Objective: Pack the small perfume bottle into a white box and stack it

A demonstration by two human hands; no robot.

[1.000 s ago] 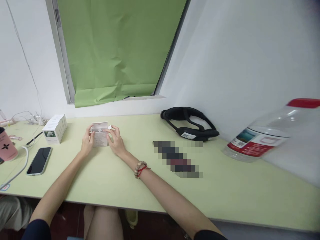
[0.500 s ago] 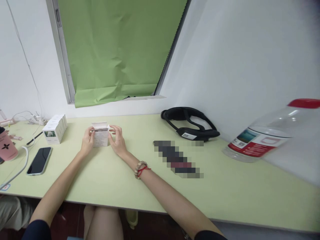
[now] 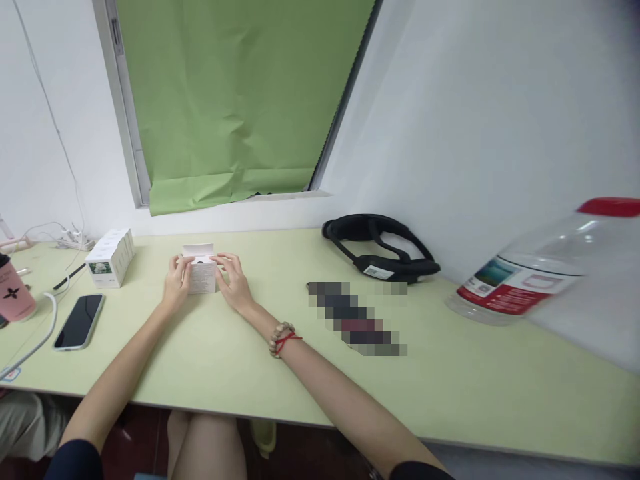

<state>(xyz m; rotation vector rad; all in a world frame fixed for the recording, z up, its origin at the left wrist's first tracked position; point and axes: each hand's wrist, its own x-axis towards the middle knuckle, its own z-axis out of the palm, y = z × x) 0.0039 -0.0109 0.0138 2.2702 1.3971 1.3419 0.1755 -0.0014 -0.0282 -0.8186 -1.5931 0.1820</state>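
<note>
I have the small white carton (image 3: 203, 281) on the table (image 3: 225, 373), between both hands, with its printed face toward the head camera and its top flap (image 3: 199, 249) raised at the far side. The left hand (image 3: 175, 285) grasps the carton's left side, thumb at the front and fingers near the upper edge. The right hand (image 3: 235, 285) is partly curled at the upper right corner, fingertips at the opening; I cannot tell whether it clamps the carton or only touches it. A small dark round shape (image 3: 201, 262) shows at the opening, too small to identify. I judge the current step to be fingertip work at the open top. The next move, in my judgement, calls for a steady left hold, light fingertip pressure on the right and clearance for the flap, since excess side force could crease the thin walls. Reference positions: a row of white boxes (image 3: 107, 259) is left of the carton, with a phone (image 3: 80, 323) nearer the table's front edge; a black headset (image 3: 395, 267) and a clear bottle (image 3: 520, 287) are well apart on the right.
</note>
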